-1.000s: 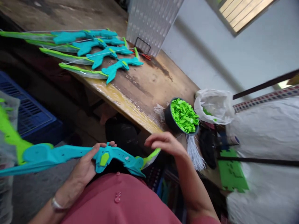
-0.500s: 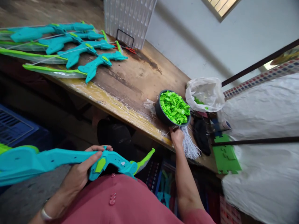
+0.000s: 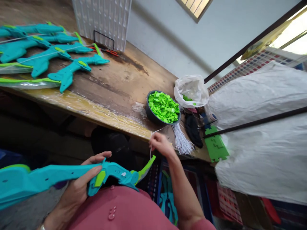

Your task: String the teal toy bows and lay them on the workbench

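My left hand grips a teal toy bow with lime green tips, held across my lap. My right hand is pinched on a thin white string drawn out of a bundle of white strings that hangs over the wooden table's front edge. A dark bowl heaped with small lime green plastic parts stands just beyond my right hand.
Several finished teal bows lie at the far left of the wooden table. A white ribbed container stands at the back. A clear plastic bag, green foam piece and large white sack are on the right.
My right hand went from the bow to the string bundle by the bowl, then pulled back toward me with one string pinched. The left hand kept hold of the bow.
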`<state>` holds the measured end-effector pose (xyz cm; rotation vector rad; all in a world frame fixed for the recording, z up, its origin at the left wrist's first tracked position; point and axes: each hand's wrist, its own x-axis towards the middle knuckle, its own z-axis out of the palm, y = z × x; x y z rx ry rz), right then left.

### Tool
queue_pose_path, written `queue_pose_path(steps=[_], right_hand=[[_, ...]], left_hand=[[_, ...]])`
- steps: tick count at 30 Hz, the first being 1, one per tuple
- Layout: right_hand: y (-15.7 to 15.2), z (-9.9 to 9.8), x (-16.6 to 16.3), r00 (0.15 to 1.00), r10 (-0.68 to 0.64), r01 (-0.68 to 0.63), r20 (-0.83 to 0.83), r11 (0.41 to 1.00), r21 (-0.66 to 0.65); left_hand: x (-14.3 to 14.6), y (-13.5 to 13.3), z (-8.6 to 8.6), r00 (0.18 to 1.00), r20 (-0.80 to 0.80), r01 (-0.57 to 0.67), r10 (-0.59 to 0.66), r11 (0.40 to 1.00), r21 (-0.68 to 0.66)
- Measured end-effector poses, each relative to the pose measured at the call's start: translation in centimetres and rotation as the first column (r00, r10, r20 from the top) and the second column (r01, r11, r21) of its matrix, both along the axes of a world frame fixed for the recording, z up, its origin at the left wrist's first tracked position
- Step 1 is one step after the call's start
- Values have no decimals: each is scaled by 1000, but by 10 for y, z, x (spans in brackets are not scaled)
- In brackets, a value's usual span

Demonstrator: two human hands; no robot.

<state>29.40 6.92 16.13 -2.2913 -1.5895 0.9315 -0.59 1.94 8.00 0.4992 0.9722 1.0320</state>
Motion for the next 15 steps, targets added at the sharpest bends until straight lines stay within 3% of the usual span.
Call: queue_pose_path(steps=[2,4,6,8,11,13,15], right_hand=[[-19,2,-41,962,190,-194,-194,981,-2],[-31,2,-73,813,450,-451,-370,888,89],[-38,2,-93,670,628,-613,-395,769,183],[-41,0,-100,628,696,-682,-348,708,184],[-38,-3,-92,561,717,-748,-413,653,119],[-27,-8,-82,533,656,-737,-535,670,88],[-11,-16,-77,630,522,-588,-575,804,86]], left_hand=[[7,3,-2,994,81,80,-79,997,-12],[13,5,-2,977,145,157,-156,988,5],[16,5,-2,958,180,220,-223,975,40],[15,5,-2,933,231,263,-277,961,89],[6,3,-7,926,288,203,-245,964,169],[-2,3,-12,947,256,135,-195,963,234],[-9,3,-16,959,210,119,-191,942,313]])
